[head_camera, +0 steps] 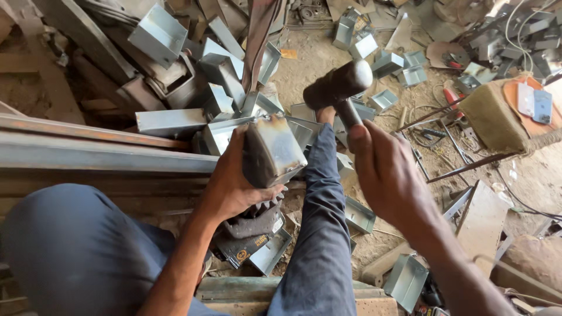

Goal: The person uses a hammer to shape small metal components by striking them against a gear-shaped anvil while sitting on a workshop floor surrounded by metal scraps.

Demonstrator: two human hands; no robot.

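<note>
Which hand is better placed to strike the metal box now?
Right. The right hand grips the hammer, its head raised above the metal box, which the left hand holds.

Head-worn view, steeply downward, close.

the left hand covers the near face of the folded metal box, and below that box a dark toothed block is half hidden. the hammer handle vanishes inside the right hand; its head is blurred.
</note>
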